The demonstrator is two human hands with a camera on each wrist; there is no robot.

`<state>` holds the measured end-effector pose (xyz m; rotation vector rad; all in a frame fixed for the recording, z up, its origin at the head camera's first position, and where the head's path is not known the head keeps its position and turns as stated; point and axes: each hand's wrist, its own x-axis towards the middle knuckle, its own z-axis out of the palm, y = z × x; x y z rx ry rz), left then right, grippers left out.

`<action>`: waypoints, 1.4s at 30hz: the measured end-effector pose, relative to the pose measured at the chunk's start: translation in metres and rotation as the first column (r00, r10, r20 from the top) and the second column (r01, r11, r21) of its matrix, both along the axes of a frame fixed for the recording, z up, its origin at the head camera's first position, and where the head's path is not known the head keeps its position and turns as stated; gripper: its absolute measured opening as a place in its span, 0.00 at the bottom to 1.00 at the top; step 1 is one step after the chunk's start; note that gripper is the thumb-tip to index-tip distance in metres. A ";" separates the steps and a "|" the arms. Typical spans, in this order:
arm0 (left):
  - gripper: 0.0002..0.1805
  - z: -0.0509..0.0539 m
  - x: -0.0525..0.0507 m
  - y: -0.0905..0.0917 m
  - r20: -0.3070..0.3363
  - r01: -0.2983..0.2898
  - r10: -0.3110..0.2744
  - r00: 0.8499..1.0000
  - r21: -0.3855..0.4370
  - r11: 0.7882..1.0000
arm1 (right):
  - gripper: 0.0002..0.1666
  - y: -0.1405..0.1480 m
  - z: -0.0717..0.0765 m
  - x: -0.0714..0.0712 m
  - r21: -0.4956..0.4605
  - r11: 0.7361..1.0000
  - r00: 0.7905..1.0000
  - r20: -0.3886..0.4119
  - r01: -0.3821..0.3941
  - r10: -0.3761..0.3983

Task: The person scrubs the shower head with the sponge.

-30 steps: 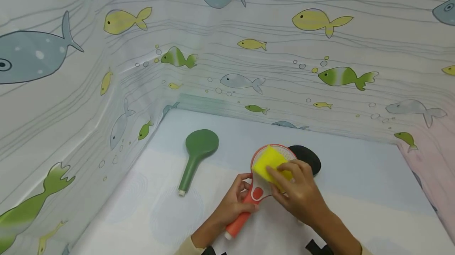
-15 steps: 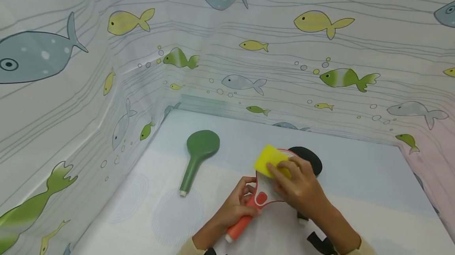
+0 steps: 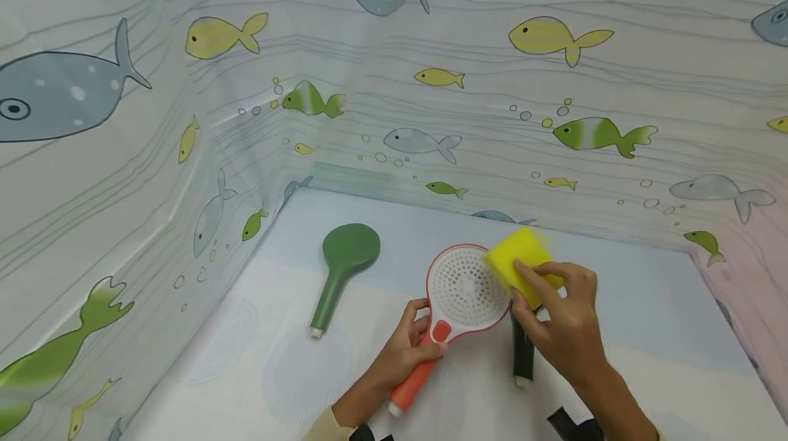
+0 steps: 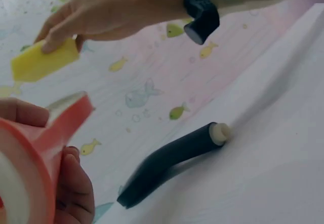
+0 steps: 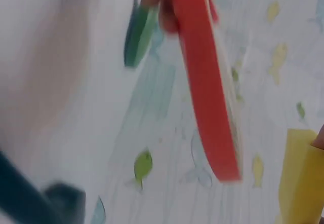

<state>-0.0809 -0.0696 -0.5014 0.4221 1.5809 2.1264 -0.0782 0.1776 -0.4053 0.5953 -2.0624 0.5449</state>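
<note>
A red shower head [image 3: 468,287] with a white perforated face is held up by its handle in my left hand [image 3: 403,359], the face turned toward the head camera. My right hand [image 3: 566,318] pinches a yellow sponge [image 3: 523,263] between thumb and fingers at the upper right rim of that face. In the left wrist view, the sponge [image 4: 45,62] appears apart from the red rim. Behind the right hand lies a black shower head [image 3: 523,352], its head mostly hidden by the sponge and hand.
A green shower head [image 3: 345,263] lies face down on the white surface [image 3: 246,359] to the left. A fish-printed sheet [image 3: 369,106] rises as walls at the back and sides.
The sponge first covered the shower head's face, then slid toward its upper edge. Now my right hand has carried it right, uncovering the face. My left hand keeps its grip on the handle.
</note>
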 end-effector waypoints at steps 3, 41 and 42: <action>0.30 0.000 -0.001 0.001 0.000 -0.022 0.022 1.000 0.000 1.000 | 0.26 -0.015 -0.008 0.009 0.026 0.998 0.999 0.017 -0.049 0.049; 0.30 0.005 -0.009 -0.010 0.175 -0.156 0.126 0.976 0.174 0.972 | 0.20 -0.063 -0.061 0.062 0.145 0.899 0.904 0.184 -0.414 0.387; 0.32 0.005 -0.010 -0.011 0.178 -0.164 0.133 0.975 0.176 0.971 | 0.18 -0.062 -0.060 0.063 0.124 0.868 0.866 0.222 -0.481 0.448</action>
